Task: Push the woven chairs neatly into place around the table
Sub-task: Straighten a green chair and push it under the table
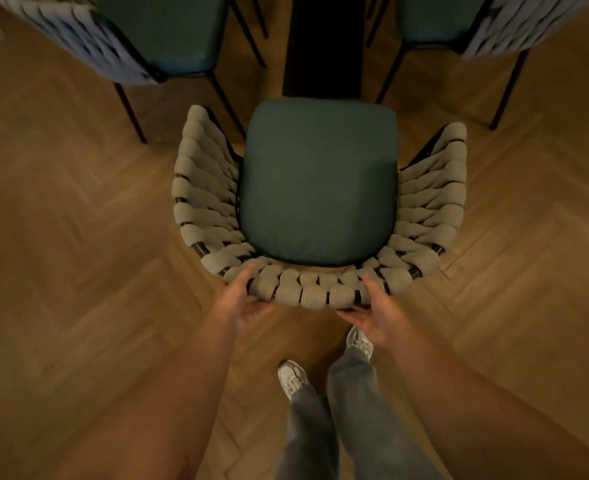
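- Gripping with left hand (242, 303) the rear rim of the beige woven-rope chair (199, 202), thumb on top, fingers curled beneath.
- Holding a dark green padded seat cushion (317, 181) within the woven back, just before the black table (322, 46).
- Gripping the same rim with right hand (374, 314), likewise curled.

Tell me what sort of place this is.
Probably a dining room or restaurant: a woven chair with green cushion facing a dark table, matching chairs at left and right, herringbone wood floor.

Dim warm light, soft blur, wide-angle bending at edges.
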